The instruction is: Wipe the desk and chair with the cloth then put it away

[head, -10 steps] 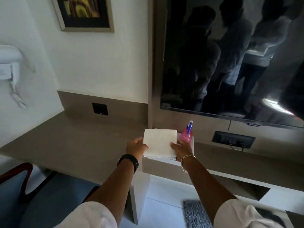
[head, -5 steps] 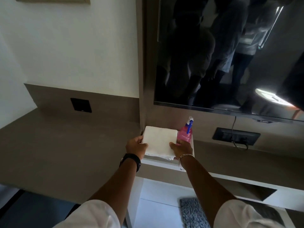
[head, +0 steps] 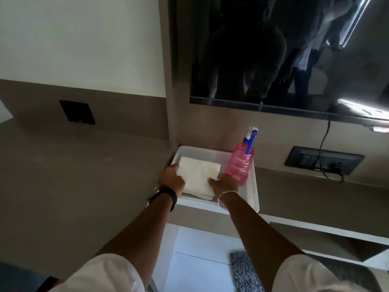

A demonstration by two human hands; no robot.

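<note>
A folded white cloth (head: 197,175) lies low inside a white plastic tray (head: 253,192) that stands on the lower shelf beside the brown desk (head: 80,186). My left hand (head: 171,179) grips the cloth's left edge and my right hand (head: 224,184) grips its right front corner. A pink spray bottle (head: 240,163) with a blue and white trigger stands in the tray's right half, just behind my right hand. The chair shows only as a dark sliver at the bottom left corner (head: 12,277).
A wall-mounted dark TV (head: 284,55) hangs above the tray. A black socket plate (head: 76,112) sits on the desk's back panel, and a switch panel (head: 322,160) with a plugged cable is to the right. A speckled grey mat (head: 244,270) lies on the floor below.
Both hands have carried the cloth forward and down into the tray. The view has shifted right and closer, so the chair has almost left the frame.
</note>
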